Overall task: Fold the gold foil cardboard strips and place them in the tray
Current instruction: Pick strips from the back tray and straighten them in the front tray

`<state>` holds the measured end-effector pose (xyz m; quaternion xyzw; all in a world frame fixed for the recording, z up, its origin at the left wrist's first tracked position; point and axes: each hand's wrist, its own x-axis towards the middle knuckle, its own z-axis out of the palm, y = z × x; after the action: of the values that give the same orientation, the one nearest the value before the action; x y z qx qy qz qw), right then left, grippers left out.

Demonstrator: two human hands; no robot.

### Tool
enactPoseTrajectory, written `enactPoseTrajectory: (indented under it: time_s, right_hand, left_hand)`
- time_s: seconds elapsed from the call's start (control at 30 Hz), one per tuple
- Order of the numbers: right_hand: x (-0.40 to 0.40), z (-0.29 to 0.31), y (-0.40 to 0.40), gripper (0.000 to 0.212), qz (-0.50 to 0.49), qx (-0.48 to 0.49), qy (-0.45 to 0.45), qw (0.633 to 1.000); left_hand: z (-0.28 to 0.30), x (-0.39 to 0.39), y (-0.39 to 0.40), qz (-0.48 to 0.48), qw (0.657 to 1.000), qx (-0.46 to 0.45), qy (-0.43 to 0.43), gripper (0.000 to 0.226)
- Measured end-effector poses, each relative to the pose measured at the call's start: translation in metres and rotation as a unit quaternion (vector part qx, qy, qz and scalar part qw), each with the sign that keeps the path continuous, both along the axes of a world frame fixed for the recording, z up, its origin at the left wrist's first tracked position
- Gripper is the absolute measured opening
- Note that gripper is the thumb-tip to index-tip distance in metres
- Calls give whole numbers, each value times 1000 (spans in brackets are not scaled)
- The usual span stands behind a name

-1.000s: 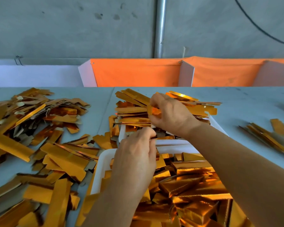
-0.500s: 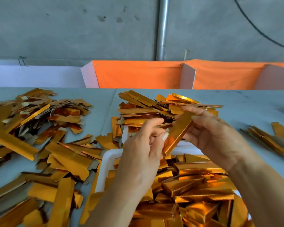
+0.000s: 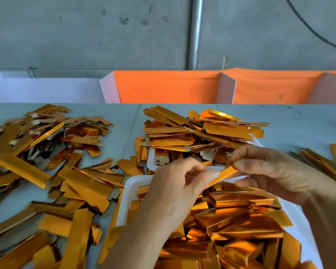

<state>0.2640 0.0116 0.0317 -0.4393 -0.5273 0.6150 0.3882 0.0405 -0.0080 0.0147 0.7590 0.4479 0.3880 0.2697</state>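
Both hands hold one gold foil strip above the near white tray. My left hand pinches its lower left end between thumb and fingers. My right hand pinches its upper right end. The strip slants up to the right and looks narrow, seen nearly edge-on. The near tray is heaped with folded gold strips. Behind it a second white tray carries a stack of flat gold strips.
Loose gold strips lie in heaps on the grey table at the left and front left. A few more strips lie at the right edge. Orange-lined white bins stand along the back, before a concrete wall.
My right hand took a strip from the far stack and brought it toward me. My left hand rose to take its other end. The strip now lies lower and flatter between both hands.
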Motion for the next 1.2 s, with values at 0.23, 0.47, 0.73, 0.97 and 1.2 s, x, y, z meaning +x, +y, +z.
enactPoseTrajectory:
  time_s: [0.23, 0.47, 0.73, 0.97, 1.2]
  right_hand:
    - [9, 12, 7, 27, -41, 68, -287, 955]
    - [-15, 3, 82, 15, -206, 246, -533, 783]
    - [-24, -13, 123, 40, -118, 272, -658, 692]
    - [-51, 1, 131, 41, -83, 364, -602, 705]
    - [-101, -7, 147, 27, 35, 328, -681, 653]
  left_hand:
    - [-1, 1, -2, -56, 996, 17, 65, 29]
    - [-1, 5, -2, -27, 994, 84, 68, 40]
    - [-6, 5, 4, 81, 981, 132, 117, 29]
    - [-6, 5, 4, 144, 976, 92, 136, 26]
    - [-8, 4, 3, 151, 973, 87, 149, 30]
